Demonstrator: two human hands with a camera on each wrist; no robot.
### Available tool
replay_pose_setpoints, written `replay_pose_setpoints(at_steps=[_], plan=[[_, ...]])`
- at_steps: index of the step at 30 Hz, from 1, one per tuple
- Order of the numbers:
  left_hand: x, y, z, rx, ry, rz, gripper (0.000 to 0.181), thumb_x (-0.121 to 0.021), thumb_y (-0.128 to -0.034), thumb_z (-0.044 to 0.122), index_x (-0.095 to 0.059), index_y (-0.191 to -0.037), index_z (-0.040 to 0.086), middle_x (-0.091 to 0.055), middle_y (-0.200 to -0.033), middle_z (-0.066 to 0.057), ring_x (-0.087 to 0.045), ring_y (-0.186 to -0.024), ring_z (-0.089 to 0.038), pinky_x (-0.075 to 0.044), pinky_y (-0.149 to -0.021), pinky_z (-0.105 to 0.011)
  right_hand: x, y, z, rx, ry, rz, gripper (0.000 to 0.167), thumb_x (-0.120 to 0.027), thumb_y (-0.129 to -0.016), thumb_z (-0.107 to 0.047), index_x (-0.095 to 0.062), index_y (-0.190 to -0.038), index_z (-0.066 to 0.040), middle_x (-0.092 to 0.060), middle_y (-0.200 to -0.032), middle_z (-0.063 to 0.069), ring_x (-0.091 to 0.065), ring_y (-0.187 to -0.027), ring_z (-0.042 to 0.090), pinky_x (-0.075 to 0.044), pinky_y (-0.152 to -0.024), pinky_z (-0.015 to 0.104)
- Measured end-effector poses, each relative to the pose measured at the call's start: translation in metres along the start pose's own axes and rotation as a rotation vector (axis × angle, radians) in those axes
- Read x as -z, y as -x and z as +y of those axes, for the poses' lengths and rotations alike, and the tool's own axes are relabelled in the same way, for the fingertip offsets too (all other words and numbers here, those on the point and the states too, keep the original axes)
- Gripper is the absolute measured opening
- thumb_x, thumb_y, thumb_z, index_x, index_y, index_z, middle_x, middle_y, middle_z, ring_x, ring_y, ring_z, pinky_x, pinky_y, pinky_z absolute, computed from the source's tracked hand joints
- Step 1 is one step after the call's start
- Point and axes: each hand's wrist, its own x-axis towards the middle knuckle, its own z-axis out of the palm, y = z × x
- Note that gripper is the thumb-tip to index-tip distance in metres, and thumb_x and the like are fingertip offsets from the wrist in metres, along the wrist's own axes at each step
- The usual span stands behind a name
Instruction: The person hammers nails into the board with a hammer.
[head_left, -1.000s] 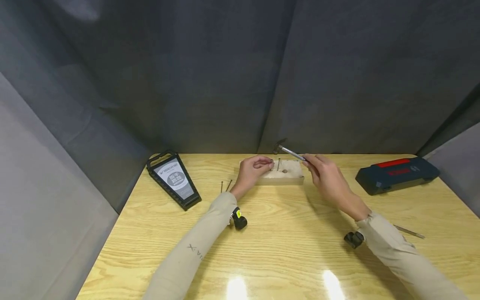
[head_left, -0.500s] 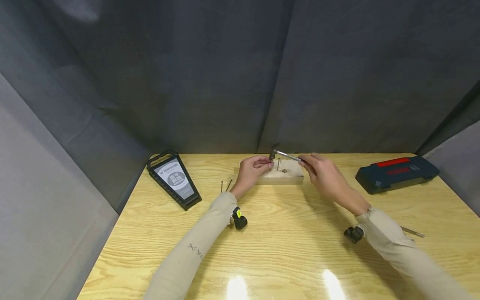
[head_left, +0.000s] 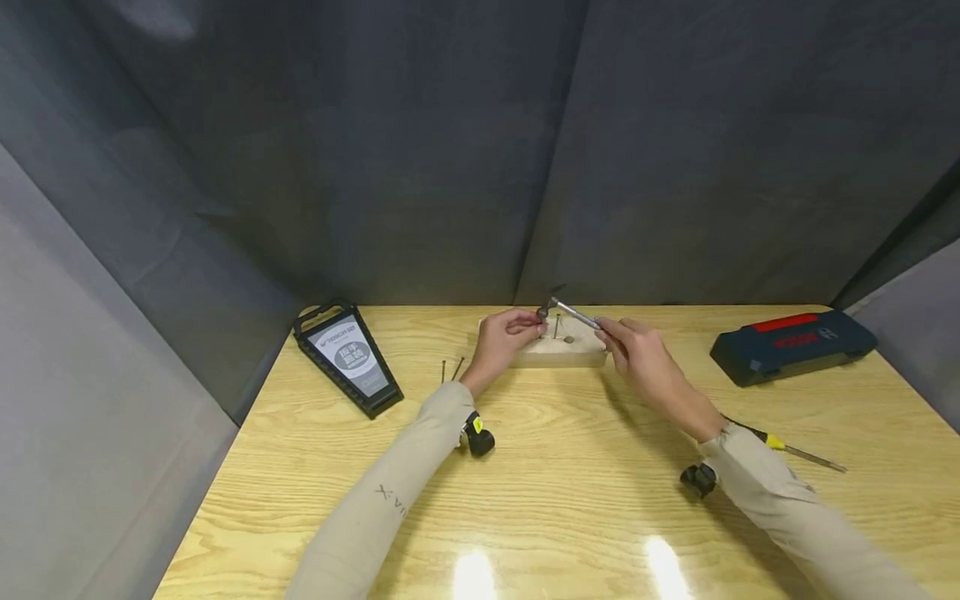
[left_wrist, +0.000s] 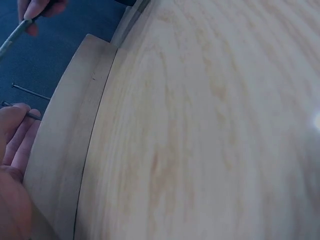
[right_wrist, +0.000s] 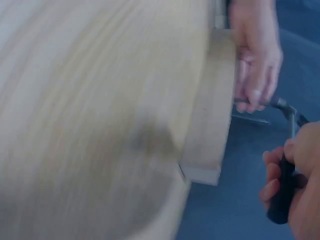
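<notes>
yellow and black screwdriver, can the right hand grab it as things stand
Probably not straight away: the right hand grips the hammer and would need to let go first. The screwdriver itself lies mostly uncovered beside the right sleeve, so little else seems in the way.

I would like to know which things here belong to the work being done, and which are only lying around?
Seem to belong:
- hammer, in the right hand
- held nail, pinched by the left hand
- wooden block, with a standing nail

Seem only lying around:
- screwdriver
- black labelled case
- blue and red case
- two loose nails, perhaps spares
</notes>
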Motion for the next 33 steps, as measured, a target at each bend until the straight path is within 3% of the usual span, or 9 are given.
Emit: replay_pose_setpoints(at_steps=[2, 8, 18, 22, 29, 31, 33], plan=[[0.0, 0.0, -0.001, 0.003, -0.003, 0.0, 0.018, -0.078, -0.0942, 0.004, -0.076, -0.111, -0.003, -0.078, -0.111, -0.018, -0.078, -0.101, -0.027, -0.064, -0.086, -0.027, -0.001, 0.003, 0.0, -0.008, 0.026, -0.04, 0.019, -0.068, -0.099, 0.003, -0.072, -0.116, 0.007, -0.06, -0.077, 0.011, -0.042, -0.059, 0.011, -0.034, -0.048, 0.024], [0.002, 0.004, 0.0, 0.014, 0.006, 0.002, 0.019, -0.077, -0.0953, 0.006, -0.076, -0.113, -0.002, -0.078, -0.112, -0.017, -0.078, -0.101, -0.021, -0.064, -0.088, -0.028, 0.004, 0.0, 0.0, -0.045, 0.007, -0.015, 0.021, -0.068, -0.099, 0.002, -0.073, -0.12, 0.004, -0.063, -0.082, 0.01, -0.043, -0.06, 0.013, -0.036, -0.05, 0.025], [0.0, 0.004, 0.001, 0.005, 0.003, 0.017, 0.019, -0.079, -0.0938, 0.005, -0.076, -0.111, -0.002, -0.078, -0.11, -0.018, -0.078, -0.101, -0.029, -0.064, -0.085, -0.027, 0.004, 0.0, -0.002, 0.003, 0.038, -0.047, 0.02, -0.069, -0.099, 0.001, -0.074, -0.118, 0.003, -0.059, -0.08, 0.008, -0.043, -0.063, 0.014, -0.038, -0.052, 0.027], [0.001, 0.004, 0.001, 0.001, 0.004, 0.003, 0.019, -0.078, -0.095, 0.007, -0.077, -0.112, 0.0, -0.078, -0.111, -0.016, -0.077, -0.102, -0.025, -0.063, -0.088, -0.026, 0.019, -0.014, -0.009, 0.028, 0.032, 0.029, 0.021, -0.07, -0.097, 0.004, -0.073, -0.118, 0.006, -0.062, -0.083, 0.013, -0.045, -0.064, 0.015, -0.037, -0.054, 0.025], [0.0, 0.004, 0.003, 0.014, -0.006, 0.005, 0.018, -0.077, -0.0954, 0.006, -0.077, -0.113, 0.001, -0.079, -0.112, -0.015, -0.077, -0.101, -0.021, -0.063, -0.089, -0.027, 0.032, -0.036, -0.017, 0.027, -0.078, 0.301, 0.025, -0.067, -0.099, 0.005, -0.072, -0.123, 0.006, -0.061, -0.084, 0.019, -0.044, -0.067, 0.016, -0.03, -0.061, 0.017], [-0.001, 0.003, 0.004, 0.021, -0.005, 0.009, 0.018, -0.078, -0.095, 0.006, -0.077, -0.112, 0.001, -0.079, -0.111, -0.015, -0.078, -0.1, -0.021, -0.063, -0.088, -0.026, 0.026, -0.031, -0.015, 0.001, -0.094, 0.302, 0.025, -0.065, -0.1, 0.003, -0.071, -0.125, 0.007, -0.061, -0.084, 0.019, -0.044, -0.069, 0.016, -0.031, -0.061, 0.017], [-0.001, 0.003, 0.004, 0.017, -0.004, 0.01, 0.018, -0.078, -0.0946, 0.005, -0.077, -0.112, -0.001, -0.079, -0.111, -0.016, -0.078, -0.1, -0.022, -0.063, -0.088, -0.027, 0.017, -0.023, -0.012, -0.018, -0.067, 0.212, 0.024, -0.068, -0.099, 0.003, -0.071, -0.123, 0.007, -0.061, -0.082, 0.016, -0.044, -0.067, 0.013, -0.032, -0.058, 0.018]])
